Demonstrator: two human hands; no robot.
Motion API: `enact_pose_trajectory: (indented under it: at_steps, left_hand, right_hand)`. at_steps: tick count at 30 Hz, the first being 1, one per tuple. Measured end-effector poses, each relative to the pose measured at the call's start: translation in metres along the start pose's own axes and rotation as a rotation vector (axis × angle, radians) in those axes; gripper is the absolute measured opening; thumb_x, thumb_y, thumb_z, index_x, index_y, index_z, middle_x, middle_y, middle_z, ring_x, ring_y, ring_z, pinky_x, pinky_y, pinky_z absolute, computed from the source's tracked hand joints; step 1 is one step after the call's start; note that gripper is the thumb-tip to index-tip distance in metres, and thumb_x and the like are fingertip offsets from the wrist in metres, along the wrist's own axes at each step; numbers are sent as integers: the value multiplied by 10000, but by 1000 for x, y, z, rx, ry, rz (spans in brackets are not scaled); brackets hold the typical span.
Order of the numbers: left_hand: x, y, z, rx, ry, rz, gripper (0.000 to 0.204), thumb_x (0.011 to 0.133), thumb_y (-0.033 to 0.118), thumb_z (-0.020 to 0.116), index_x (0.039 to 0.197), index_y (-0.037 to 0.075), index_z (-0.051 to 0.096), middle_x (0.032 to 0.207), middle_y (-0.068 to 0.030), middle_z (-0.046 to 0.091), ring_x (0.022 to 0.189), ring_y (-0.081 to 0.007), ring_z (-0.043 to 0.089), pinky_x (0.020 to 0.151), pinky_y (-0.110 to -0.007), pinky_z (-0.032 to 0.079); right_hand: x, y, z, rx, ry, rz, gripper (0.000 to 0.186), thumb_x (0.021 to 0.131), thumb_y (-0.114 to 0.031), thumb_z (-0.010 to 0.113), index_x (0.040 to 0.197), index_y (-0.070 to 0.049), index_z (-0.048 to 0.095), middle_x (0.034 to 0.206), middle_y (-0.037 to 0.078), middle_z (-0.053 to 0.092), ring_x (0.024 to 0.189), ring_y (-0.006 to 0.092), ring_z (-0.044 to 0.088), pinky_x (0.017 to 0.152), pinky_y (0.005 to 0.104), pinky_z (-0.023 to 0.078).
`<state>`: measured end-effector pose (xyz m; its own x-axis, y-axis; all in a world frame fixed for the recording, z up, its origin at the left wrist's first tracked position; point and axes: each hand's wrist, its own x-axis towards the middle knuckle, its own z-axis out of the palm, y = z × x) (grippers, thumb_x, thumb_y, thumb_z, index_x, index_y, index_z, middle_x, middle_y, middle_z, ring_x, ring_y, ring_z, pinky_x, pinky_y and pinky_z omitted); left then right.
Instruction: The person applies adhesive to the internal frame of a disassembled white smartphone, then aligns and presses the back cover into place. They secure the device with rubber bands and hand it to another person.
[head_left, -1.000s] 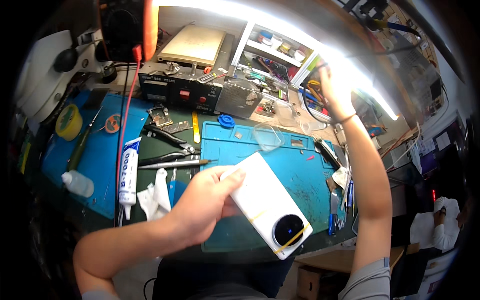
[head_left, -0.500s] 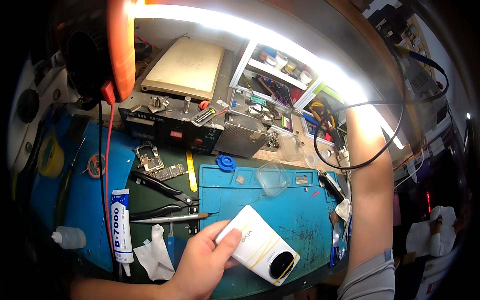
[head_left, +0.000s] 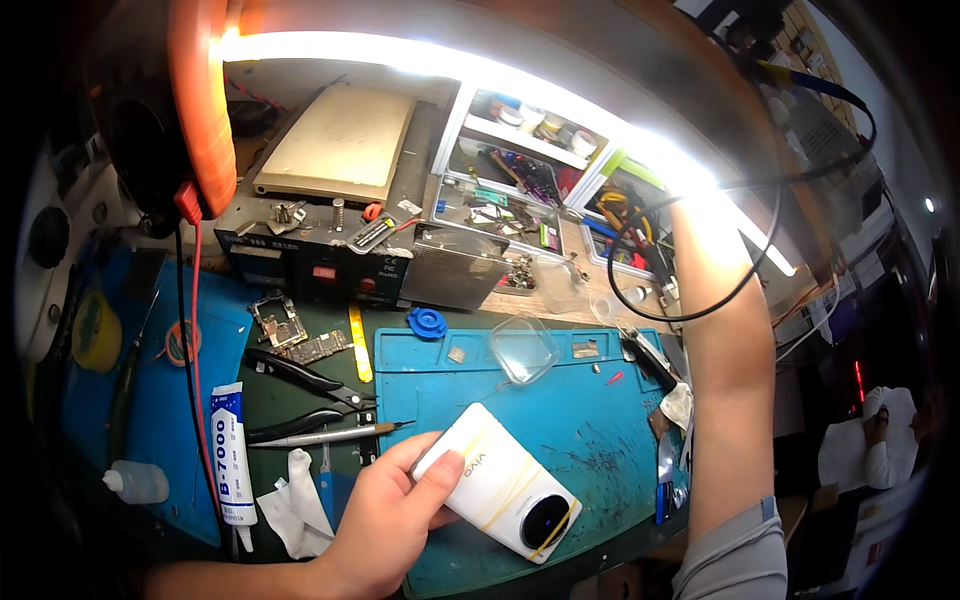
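Note:
My left hand (head_left: 395, 510) grips a white smartphone (head_left: 495, 475) by its upper-left end, thumb on the back. The phone has a round black camera module and thin yellow bands across it, above a blue silicone mat (head_left: 620, 440). My right forearm (head_left: 728, 390) stretches up to the bright strip light (head_left: 470, 65) at upper right; the hand is lost in glare, near a looped black cable (head_left: 690, 318). A white glue tube (head_left: 232, 450), black cutters (head_left: 300, 370) and circuit boards (head_left: 280, 320) lie to the left.
A heating plate (head_left: 335, 145) on a metal unit stands at the back, beside white shelving (head_left: 535, 145) with jars and tools. An orange-and-black device (head_left: 200, 120) hangs upper left with leads down to the bench. A small bottle (head_left: 135, 483) lies left. A seated person (head_left: 885, 445) is far right.
My right hand has reached further up into the light's glare. The phone and left hand sit lower in the picture. The view has shifted, and the cable loop shows larger.

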<state>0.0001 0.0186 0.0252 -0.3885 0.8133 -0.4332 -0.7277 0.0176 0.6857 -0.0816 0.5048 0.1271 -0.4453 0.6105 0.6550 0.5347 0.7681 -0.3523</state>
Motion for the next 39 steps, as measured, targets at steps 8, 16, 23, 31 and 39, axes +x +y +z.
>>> enact_pose_trajectory:
  at_steps: [8, 16, 23, 31, 39]
  left_hand:
    - [5, -5, 6, 144, -26, 176, 409, 935, 155, 681, 1271, -18, 524, 1099, -90, 647, 971, -157, 661, 815, -314, 582]
    - [-1, 4, 36, 401, -225, 457, 527, 933, 69, 654, 1404, 43, 418, 1089, -89, 637, 950, -153, 652, 813, -309, 557]
    - [-20, 1, 98, 705, -453, 495, 751, 923, 18, 642, 1547, 125, 238, 1118, -112, 621, 916, -116, 635, 786, -306, 545]
    - [-31, 0, 100, 664, -311, 583, 455, 912, 21, 665, 1337, 8, 505, 1172, -92, 624, 1050, -132, 614, 895, -304, 541]
    - [-44, 83, 48, 318, -8, 677, 347, 949, 93, 626, 1253, -37, 522, 1076, -141, 676, 931, -233, 708, 796, -389, 622]
  right_hand:
    - [-147, -12, -80, 930, -703, 254, 220, 989, -266, 594, 928, -59, 638, 744, 13, 623, 552, 83, 459, 488, 211, 355]
    - [-272, -24, -202, 1072, -910, 661, 187, 1038, -258, 520, 1035, -84, 588, 898, 19, 654, 771, 91, 607, 641, 226, 491]
    - [-282, -64, -264, 827, -814, -95, 190, 1048, -241, 488, 1078, -63, 547, 924, 28, 638, 829, 100, 600, 669, 272, 489]
    - [-311, -47, -286, 380, -506, -598, 139, 971, -184, 601, 1057, -80, 570, 819, 101, 628, 696, 246, 625, 637, 331, 503]
    - [-398, 17, -300, 662, -880, -258, 215, 935, -238, 662, 851, -41, 642, 725, 84, 569, 647, 213, 578, 594, 335, 466]
